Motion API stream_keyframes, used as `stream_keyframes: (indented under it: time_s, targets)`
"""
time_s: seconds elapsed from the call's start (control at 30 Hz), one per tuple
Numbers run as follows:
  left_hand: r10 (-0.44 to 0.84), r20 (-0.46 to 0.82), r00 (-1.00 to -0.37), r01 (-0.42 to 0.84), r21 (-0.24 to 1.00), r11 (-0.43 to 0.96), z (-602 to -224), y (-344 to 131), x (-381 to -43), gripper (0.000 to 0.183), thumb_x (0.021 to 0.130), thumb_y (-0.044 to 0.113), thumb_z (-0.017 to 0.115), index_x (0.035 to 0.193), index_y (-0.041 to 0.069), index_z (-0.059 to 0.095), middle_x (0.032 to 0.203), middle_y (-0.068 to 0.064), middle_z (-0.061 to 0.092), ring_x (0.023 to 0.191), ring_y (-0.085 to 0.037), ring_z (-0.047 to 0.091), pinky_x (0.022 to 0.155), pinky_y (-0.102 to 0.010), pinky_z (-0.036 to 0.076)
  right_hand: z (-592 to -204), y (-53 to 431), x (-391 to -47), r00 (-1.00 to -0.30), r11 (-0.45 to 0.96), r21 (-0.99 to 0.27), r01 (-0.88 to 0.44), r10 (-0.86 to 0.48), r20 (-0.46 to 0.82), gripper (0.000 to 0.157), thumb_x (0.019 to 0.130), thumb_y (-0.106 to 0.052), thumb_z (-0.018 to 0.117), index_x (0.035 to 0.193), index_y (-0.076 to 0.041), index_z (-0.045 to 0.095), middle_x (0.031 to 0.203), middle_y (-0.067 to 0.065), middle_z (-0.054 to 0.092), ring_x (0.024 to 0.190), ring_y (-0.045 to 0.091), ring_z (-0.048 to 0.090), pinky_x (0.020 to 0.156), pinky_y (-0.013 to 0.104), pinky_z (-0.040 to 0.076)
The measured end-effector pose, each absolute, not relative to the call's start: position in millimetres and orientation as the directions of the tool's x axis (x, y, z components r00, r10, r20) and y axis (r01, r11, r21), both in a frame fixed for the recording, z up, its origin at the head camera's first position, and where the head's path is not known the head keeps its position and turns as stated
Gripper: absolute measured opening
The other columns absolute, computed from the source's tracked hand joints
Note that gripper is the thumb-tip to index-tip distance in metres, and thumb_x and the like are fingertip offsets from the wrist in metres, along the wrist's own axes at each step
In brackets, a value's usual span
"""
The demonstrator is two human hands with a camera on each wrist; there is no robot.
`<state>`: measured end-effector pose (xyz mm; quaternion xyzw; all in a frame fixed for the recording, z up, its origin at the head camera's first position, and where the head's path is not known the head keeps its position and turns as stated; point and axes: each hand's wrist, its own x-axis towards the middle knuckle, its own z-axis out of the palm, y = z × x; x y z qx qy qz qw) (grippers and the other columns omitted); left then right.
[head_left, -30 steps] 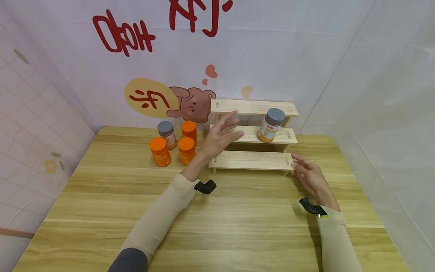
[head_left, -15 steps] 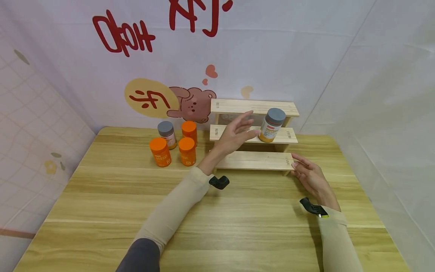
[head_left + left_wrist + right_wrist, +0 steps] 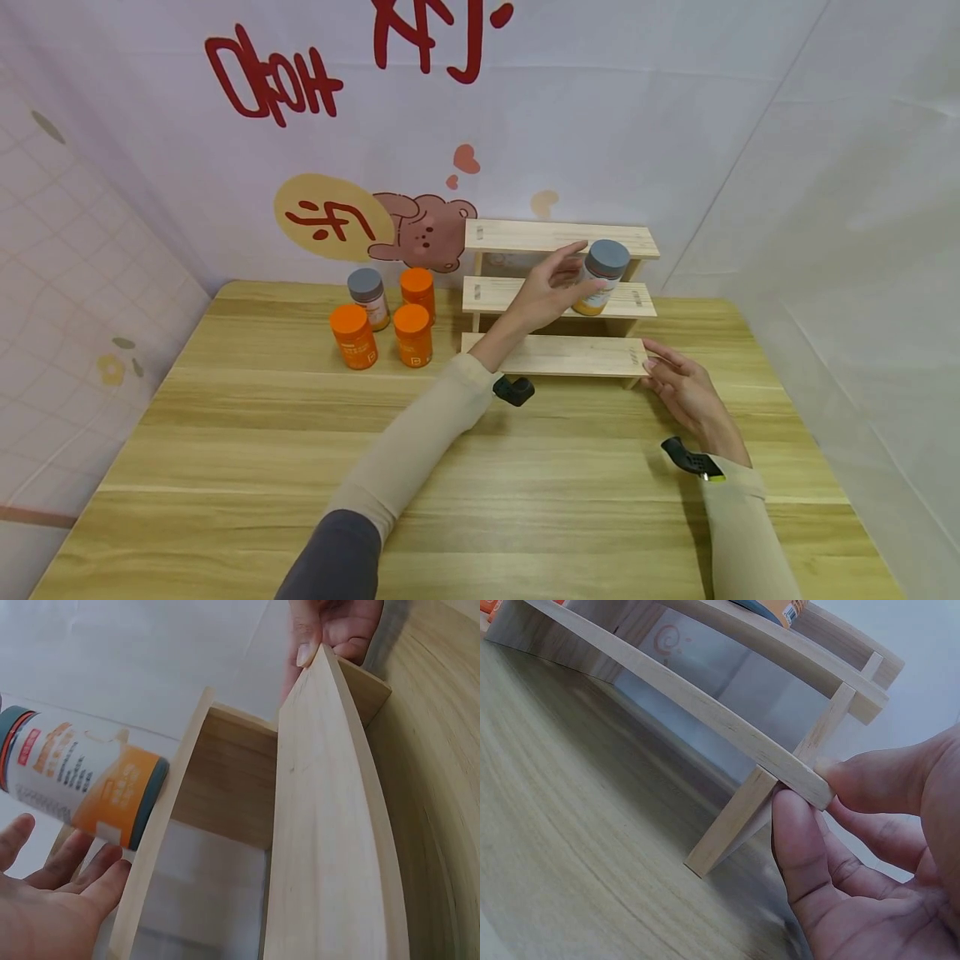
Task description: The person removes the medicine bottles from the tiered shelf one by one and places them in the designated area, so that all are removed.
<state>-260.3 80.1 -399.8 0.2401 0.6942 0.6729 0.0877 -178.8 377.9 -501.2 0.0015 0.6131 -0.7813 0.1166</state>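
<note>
A jar [image 3: 604, 271] with a grey lid and a white-and-orange label stands on the middle step of a three-tier wooden shelf [image 3: 551, 354]. My left hand [image 3: 551, 292] reaches to its left side, thumb in front and fingers behind. In the left wrist view the fingers of that hand [image 3: 71, 889] lie spread beside the jar [image 3: 82, 780], not curled round it. At the right end of the lowest step, my right hand [image 3: 682, 387] pinches the board between thumb and fingers. The right wrist view shows this pinch at the board's corner, just above the leg [image 3: 731, 821].
Left of the shelf, several jars stand grouped on the wooden table [image 3: 247, 400]: orange ones [image 3: 354, 337] and one with a grey lid [image 3: 367, 292]. A printed cloth wall [image 3: 600, 108] rises right behind the shelf, and another bounds the right side.
My left hand has moved rightward across the shelf to the jar on the middle step. My right hand keeps its pinch on the lowest board, and the jars stay where they were.
</note>
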Motion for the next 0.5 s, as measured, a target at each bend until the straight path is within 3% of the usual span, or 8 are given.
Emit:
stream_keyframes:
  time_s: [0.17,0.5]
  targets:
    - [0.438,0.18,-0.881,0.212,0.977,0.023,-400,90,-261,0.069,0.095,0.034,0.073,0.157,0.034,0.04,0.15,-0.002,0.051,0.136,-0.019,0.052,0.111,-0.035,0.049,-501,378,-178,-0.973,-0.209,-0.96,0.184,-0.179,-0.148,0.062,0.104,-0.009,0.059,0.159,0.0,0.031,0.123,-0.004,0.063,0.1,0.006,0.064,0.084,0.02,0.058]
    - [0.365,0.174,-0.915,0.216,0.973,0.078,-404,100,-261,0.073,0.092,0.035,0.078,0.156,0.024,0.045,0.147,-0.006,0.057,0.125,-0.018,0.06,0.101,-0.032,0.053,-502,378,-180,-0.973,-0.198,-0.962,0.19,-0.166,-0.159,0.056,0.103,-0.01,0.06,0.156,-0.006,0.042,0.121,-0.005,0.063,0.1,0.006,0.064,0.084,0.02,0.058]
